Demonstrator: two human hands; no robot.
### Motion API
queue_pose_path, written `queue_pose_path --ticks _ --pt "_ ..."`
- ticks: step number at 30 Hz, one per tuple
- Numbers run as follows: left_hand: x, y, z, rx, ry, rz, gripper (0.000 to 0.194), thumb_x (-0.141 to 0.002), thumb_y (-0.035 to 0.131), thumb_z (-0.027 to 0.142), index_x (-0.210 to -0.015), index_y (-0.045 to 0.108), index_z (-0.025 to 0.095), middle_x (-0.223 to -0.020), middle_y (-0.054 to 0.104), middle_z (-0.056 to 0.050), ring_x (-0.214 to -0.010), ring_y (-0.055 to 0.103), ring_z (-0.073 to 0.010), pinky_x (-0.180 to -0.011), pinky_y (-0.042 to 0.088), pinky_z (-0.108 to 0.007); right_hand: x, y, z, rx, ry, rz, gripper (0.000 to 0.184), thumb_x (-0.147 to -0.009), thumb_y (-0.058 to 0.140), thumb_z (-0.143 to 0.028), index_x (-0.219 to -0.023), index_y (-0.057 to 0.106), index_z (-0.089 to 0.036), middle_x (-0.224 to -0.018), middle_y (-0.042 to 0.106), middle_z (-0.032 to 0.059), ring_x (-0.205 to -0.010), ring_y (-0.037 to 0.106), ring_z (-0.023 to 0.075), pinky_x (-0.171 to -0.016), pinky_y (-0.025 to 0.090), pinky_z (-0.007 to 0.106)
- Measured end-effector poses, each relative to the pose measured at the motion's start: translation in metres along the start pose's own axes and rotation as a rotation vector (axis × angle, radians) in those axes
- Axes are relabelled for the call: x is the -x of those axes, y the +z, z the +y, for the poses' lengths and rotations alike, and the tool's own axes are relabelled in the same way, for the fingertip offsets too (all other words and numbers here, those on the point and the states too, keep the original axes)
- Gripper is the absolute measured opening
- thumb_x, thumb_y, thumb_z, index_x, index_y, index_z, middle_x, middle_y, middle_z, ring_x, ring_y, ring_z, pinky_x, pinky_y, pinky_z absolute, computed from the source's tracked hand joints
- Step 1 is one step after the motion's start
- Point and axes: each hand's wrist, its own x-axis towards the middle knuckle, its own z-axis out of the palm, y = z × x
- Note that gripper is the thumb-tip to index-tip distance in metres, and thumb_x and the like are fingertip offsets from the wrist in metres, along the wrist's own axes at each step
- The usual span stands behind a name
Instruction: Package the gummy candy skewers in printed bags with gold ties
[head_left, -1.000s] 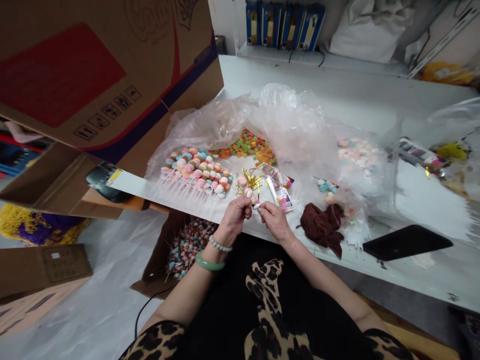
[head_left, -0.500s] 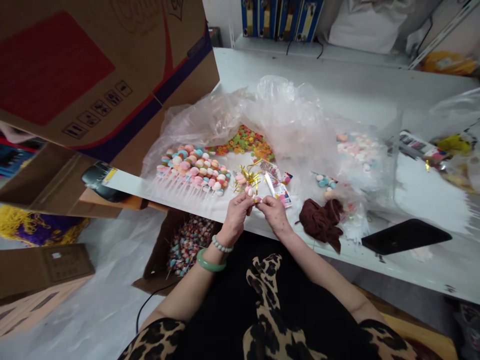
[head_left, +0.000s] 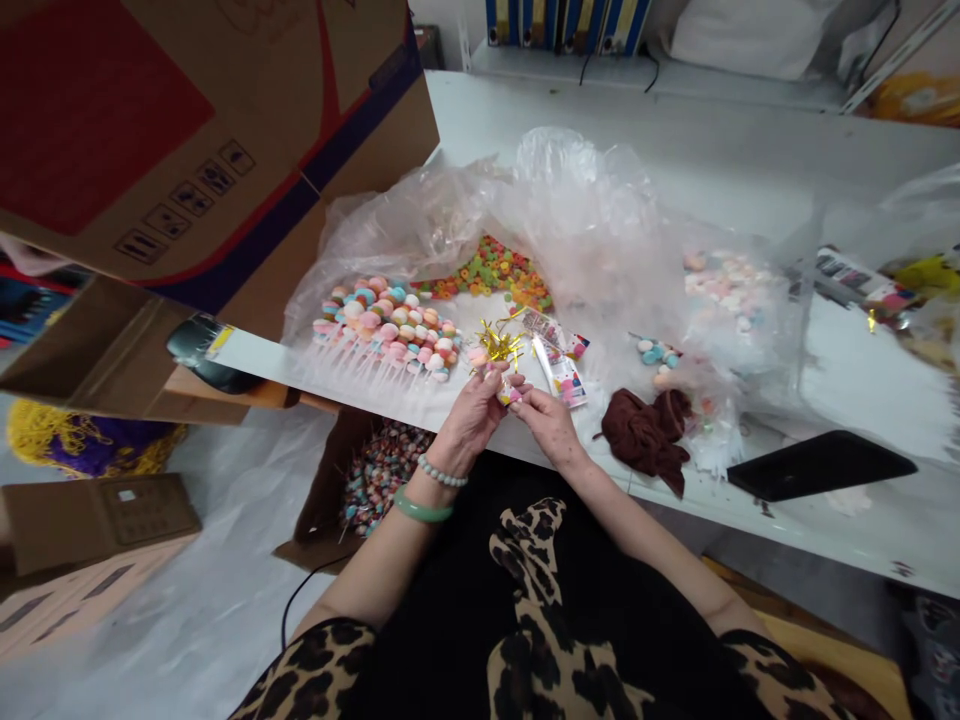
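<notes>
Between my two hands is a small wrapper with coloured spots (head_left: 510, 394), close to the table's front edge. My left hand (head_left: 474, 415) is closed with thumb and fingers on its left side. A pink marshmallow-like sweet (head_left: 478, 357) shows just beyond those fingertips; whether it is attached to the wrapper I cannot tell. My right hand (head_left: 551, 425) pinches the wrapper's right edge. Gold tinsel strips (head_left: 501, 342) lie just past the fingers, and printed packets (head_left: 561, 370) lie to their right. Left of the hands are rows of sweets on white sticks (head_left: 390, 325).
A large carton (head_left: 300, 130) stands at the left. Clear plastic bags (head_left: 585, 220) spread behind small coloured rings (head_left: 499, 270). At right lie a brown cloth (head_left: 645, 435) and a black phone-like slab (head_left: 821, 465). An open box of small sweets (head_left: 307, 520) sits below the table edge.
The wrapper's spotted face now shows more between my hands. My left fingers have opened out slightly and turned around it. The view has shifted a little.
</notes>
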Motion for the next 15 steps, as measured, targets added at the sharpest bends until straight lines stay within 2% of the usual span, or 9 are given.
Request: queue_pose_path --ticks 3,6,8,10,15 --pt "-0.004 0.002 -0.003 0.09 -0.004 0.058 0.039 -0.072 0.08 0.039 -0.097 0.06 0.017 -0.082 0.069 -0.005 -0.076 0.068 -0.019 -0.071 0.054 -0.032 0.008 -0.003 -0.003 0.295 -0.082 0.02 0.019 -0.085 0.058 -0.04 -0.09 0.067 -0.025 -0.072 0.065 -0.002 -0.066 0.055 0.016 -0.061 0.035 0.026" --pt "-0.005 0.001 -0.004 0.143 -0.039 0.109 0.028 -0.079 0.074 0.037 -0.092 0.06 0.016 -0.081 0.067 -0.006 -0.08 0.069 -0.0207 -0.074 0.055 -0.034 0.015 -0.005 -0.004 0.596 -0.281 0.126 0.024 -0.091 0.054 -0.034 -0.107 0.066 -0.022 -0.084 0.069 0.0043 -0.075 0.06 0.019 -0.066 0.034 0.029" --pt "-0.005 0.001 -0.006 0.162 -0.063 0.113 0.024 -0.082 0.071 0.037 -0.089 0.06 0.016 -0.081 0.067 -0.006 -0.082 0.069 -0.0212 -0.077 0.055 -0.036 0.017 -0.005 -0.006 0.72 -0.39 0.164 0.025 -0.095 0.048 -0.033 -0.103 0.067 -0.019 -0.085 0.068 0.0078 -0.077 0.059 0.0198 -0.067 0.033 0.03" --pt "-0.005 0.002 -0.007 0.178 -0.086 0.111 0.023 -0.084 0.069 0.038 -0.088 0.06 0.016 -0.08 0.066 -0.006 -0.084 0.068 -0.0213 -0.079 0.055 -0.037 0.017 -0.006 -0.008 0.795 -0.439 0.173 0.029 -0.097 0.044 -0.034 -0.094 0.068 -0.019 -0.079 0.066 0.0084 -0.074 0.057 0.0197 -0.067 0.031 0.032" --pt "-0.004 0.003 -0.011 0.238 -0.116 0.071 0.017 -0.085 0.068 0.031 -0.086 0.061 0.015 -0.078 0.065 -0.005 -0.08 0.066 -0.0173 -0.081 0.054 -0.034 0.013 -0.007 -0.013 0.789 -0.415 0.204 0.033 -0.098 0.043 -0.035 -0.084 0.069 -0.02 -0.073 0.066 0.0084 -0.071 0.055 0.0198 -0.068 0.03 0.034"
